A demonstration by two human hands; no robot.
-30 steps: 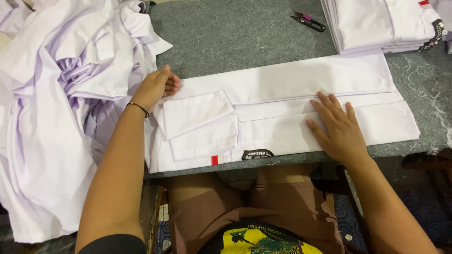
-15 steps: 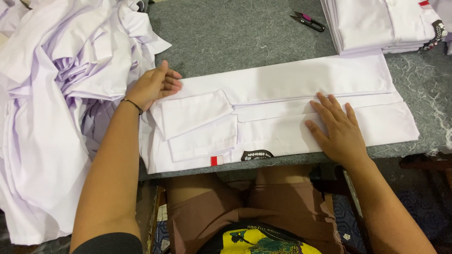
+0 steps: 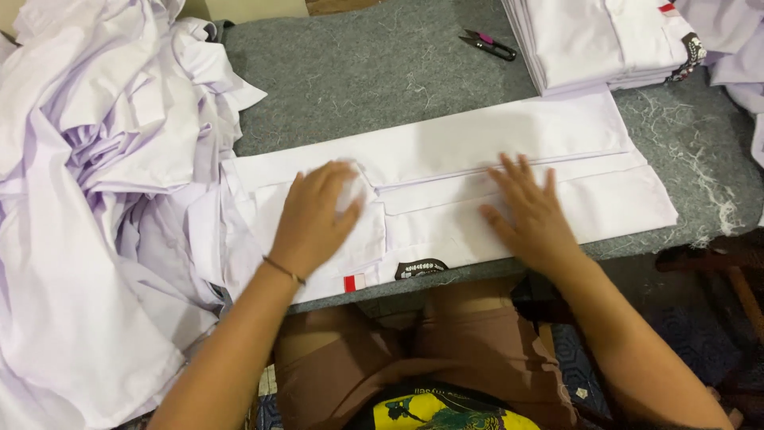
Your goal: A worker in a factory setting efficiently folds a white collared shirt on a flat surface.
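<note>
On the grey felt-covered table (image 3: 382, 72) lies a white shirt (image 3: 509, 171), folded into a long flat band running left to right along the near edge, small red-and-white tag and a dark oval label at its front hem. Left hand (image 3: 314, 219) lies flat on the left part of the shirt, over the folded-in sleeve/pocket area, fingers stretched out and close together, gripping nothing, just pressing the cloth down; slightly motion-blurred. Thin band on that wrist. Right hand (image 3: 533, 211) flat on the middle of the shirt, fingers spread and extended, palm down, nothing clasped; judging by the pose it pins the fold so the layers stay aligned while the other hand smooths. Left of the shirt, touching its end, a big loose heap of crumpled white shirts (image 3: 87, 199) spills over the table edge, likely unfolded stock kept within reach of the left arm. At far right a neat stack of folded shirts (image 3: 597, 40) sits just beyond the band's far corner, finished pieces probably kept apart from the heap. Small thread snips (image 3: 487, 44) with a pink-marked handle lie on the felt near that stack, well apart from both hands. Felt surface shows lint and loose threads, more at the right side. Person is seated close to the table edge, brown-clad lap visible below; dark floor and a wooden piece at lower right, room otherwise not visible.
</note>
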